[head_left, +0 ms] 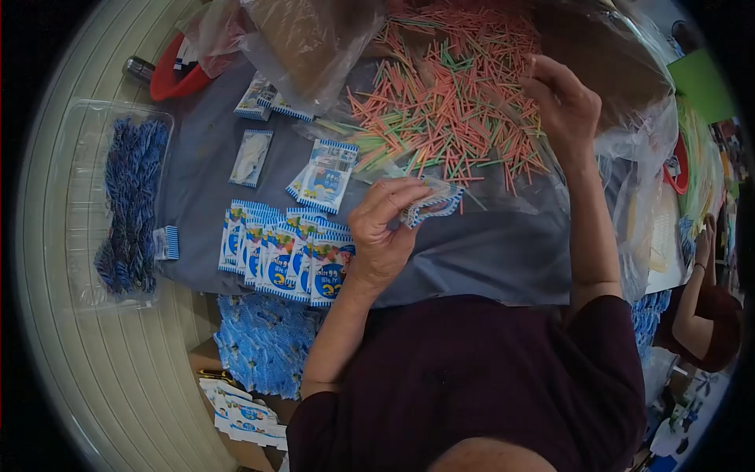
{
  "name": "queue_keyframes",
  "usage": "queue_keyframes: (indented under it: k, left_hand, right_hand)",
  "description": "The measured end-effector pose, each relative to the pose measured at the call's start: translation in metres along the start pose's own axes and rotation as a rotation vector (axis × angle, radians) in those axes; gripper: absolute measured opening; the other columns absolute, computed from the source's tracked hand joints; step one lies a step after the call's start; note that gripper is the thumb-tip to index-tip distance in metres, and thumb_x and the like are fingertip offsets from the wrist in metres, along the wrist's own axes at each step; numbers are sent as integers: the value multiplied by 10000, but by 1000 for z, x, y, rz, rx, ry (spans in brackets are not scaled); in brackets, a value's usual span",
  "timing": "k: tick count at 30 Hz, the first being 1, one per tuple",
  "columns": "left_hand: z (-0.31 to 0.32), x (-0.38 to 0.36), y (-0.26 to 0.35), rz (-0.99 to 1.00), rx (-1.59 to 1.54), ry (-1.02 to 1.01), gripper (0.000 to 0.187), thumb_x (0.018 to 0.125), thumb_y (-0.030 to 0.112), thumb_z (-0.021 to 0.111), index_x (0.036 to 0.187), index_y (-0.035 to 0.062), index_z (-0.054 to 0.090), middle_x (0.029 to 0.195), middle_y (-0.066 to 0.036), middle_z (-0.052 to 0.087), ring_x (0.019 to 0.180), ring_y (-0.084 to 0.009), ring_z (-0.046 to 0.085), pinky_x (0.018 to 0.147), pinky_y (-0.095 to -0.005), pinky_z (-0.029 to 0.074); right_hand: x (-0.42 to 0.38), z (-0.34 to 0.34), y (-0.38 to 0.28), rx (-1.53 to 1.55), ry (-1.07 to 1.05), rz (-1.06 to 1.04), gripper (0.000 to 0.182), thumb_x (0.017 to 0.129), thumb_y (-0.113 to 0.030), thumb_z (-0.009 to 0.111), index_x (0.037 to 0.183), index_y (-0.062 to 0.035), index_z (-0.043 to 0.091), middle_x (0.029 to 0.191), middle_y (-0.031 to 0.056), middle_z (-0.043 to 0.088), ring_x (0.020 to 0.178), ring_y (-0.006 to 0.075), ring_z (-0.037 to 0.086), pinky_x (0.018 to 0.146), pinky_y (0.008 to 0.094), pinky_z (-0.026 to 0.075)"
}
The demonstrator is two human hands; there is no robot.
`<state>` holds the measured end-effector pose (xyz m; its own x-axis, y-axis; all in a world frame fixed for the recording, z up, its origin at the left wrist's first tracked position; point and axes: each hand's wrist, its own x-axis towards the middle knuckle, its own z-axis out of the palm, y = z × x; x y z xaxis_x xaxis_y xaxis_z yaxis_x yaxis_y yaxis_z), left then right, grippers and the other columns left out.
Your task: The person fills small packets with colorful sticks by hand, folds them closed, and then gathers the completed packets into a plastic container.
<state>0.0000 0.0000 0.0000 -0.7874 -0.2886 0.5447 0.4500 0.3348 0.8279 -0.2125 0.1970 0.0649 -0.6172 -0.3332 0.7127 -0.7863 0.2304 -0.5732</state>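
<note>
My left hand (385, 228) is closed around a small blue-and-white striped packet (435, 206) that looks bulged at its upper end. Above and to the right, my right hand (565, 106) hovers at the right side of a heap of thin pink, green and yellow sticks (464, 110). Its thumb and fingertips are pinched together; what lies between them is too small to make out. Left of my left hand, overlapping printed packets (283, 256) lie in a row. Further printed packets (326, 175) and a packet showing its pale side (252, 157) rest above them.
A grey cloth (480, 263) covers the work surface. At left stands a clear plastic tray (82, 228) with dark blue strips (130, 204). Clear plastic bags (314, 47) surround the heap. Below are blue packet sheets (263, 338) and flat cartons (240, 413). Another person's arm (696, 303) shows at far right.
</note>
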Motion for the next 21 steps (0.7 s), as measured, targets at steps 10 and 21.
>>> queue_keyframes:
  k: [10, 21]
  left_hand:
    - [-3, -1, -2, 16, 107, 37, 311, 737, -116, 750, 1015, 15, 701, 981, -102, 705, 907, -205, 682, 808, -298, 542]
    - [-4, 3, 2, 44, 147, 20, 363, 668, -108, 695, 999, 38, 715, 950, -117, 702, 881, -275, 677, 750, -340, 537]
  right_hand:
    - [-17, 0, -119, 103, -206, -388, 203, 785, 103, 667, 977, 37, 665, 857, 163, 697, 708, 236, 689, 617, 309, 556]
    - [-42, 36, -111, 56, -316, -551, 392, 653, 77, 693, 1030, -24, 656, 902, 110, 701, 713, 216, 687, 555, 298, 522]
